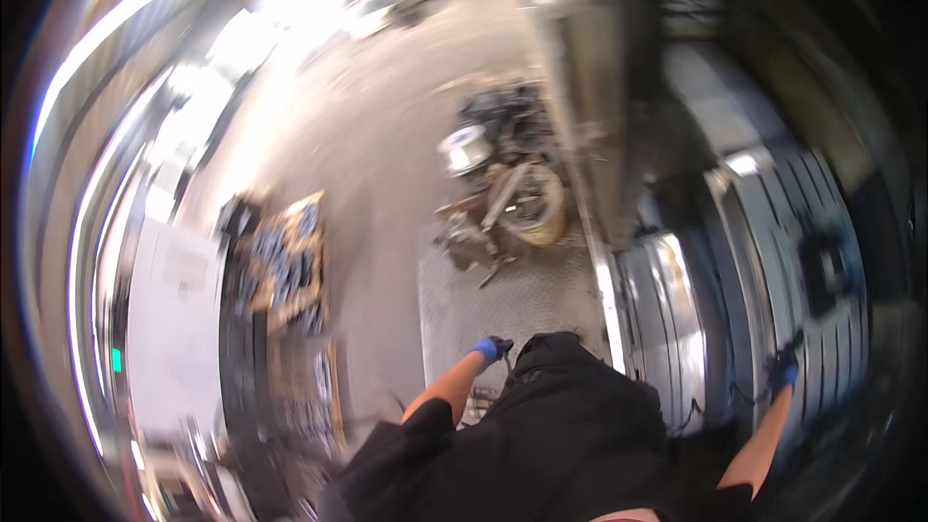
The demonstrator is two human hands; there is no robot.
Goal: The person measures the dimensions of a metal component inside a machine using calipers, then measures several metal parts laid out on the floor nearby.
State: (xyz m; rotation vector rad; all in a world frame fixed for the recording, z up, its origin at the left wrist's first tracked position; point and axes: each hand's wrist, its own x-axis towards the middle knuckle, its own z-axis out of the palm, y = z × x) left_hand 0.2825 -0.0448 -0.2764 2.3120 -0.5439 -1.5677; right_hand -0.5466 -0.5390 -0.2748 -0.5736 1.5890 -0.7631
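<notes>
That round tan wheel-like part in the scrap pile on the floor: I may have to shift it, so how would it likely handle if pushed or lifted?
The round tan part looks thick and metal-like, so probably stiff and heavy for its size. It lies tangled among other scrap pieces, so a push would likely snag or drag neighbours rather than slide freely. Being round, it might roll if stood on edge. The picture is blurred, so this is tentative.

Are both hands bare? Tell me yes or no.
No: the left hand and the right hand each wear a blue glove.

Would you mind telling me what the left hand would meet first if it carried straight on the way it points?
Probably the metal floor plate; the left hand in its blue glove points up-picture over it, toward the scrap pile. Blur hides depth.
</notes>
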